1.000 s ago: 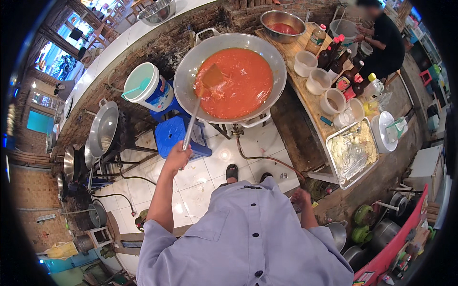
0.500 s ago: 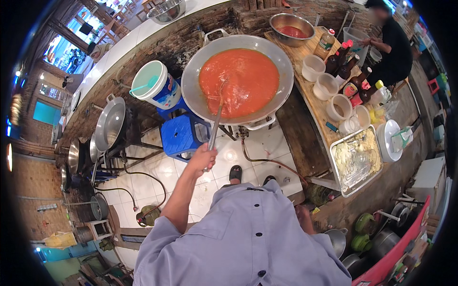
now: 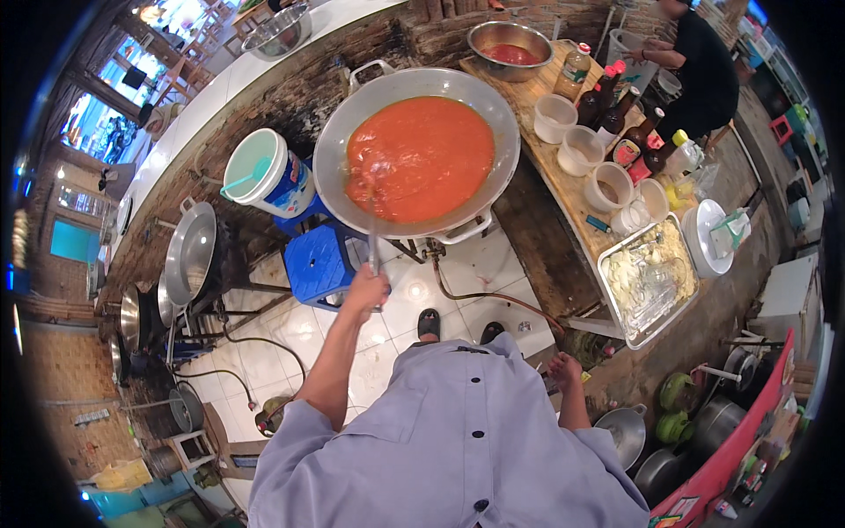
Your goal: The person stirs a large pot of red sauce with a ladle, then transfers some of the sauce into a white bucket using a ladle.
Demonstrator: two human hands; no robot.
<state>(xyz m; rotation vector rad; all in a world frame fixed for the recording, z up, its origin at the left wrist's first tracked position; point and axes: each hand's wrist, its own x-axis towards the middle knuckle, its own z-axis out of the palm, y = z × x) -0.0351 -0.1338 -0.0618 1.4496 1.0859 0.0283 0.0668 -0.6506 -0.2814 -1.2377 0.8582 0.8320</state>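
- Head view, the left hand: the left hand (image 3: 368, 289) is closed firmly around the handle of a long-handled metal spatula (image 3: 373, 255). The thumb and the fingers wrap near its lower end, over the white tiled floor (image 3: 361, 374).
- Head view, the spatula: it goes from the hand over the near rim of a big two-handled wok (image 3: 331, 172) and enters the orange-red sauce (image 3: 431, 158), on the left side of it. Its blade is under the surface, so its shape cannot be seen — only a small ripple shows there.
- Head view, the right hand: the right hand (image 3: 565, 370) hangs beside the grey-blue shirt (image 3: 440, 440), well apart from the wok. Its fingers are loosely bent, and nothing is seen between them.
- Head view, left of the wok: a white bucket (image 3: 251, 145) with a turquoise ladle (image 3: 255, 174) inside stands just beside the wok, and a blue plastic stool (image 3: 317, 262) is nearer to the person.
- Head view, right of the wok: a wooden table (image 3: 528, 88) bears a steel bowl (image 3: 486, 53) with red sauce, several bottles (image 3: 590, 104), plastic tubs (image 3: 581, 151) and a metal tray (image 3: 618, 310) of pale pieces. Behind this table — a co-worker in black (image 3: 704, 75), with hands at a clear bucket (image 3: 629, 48).
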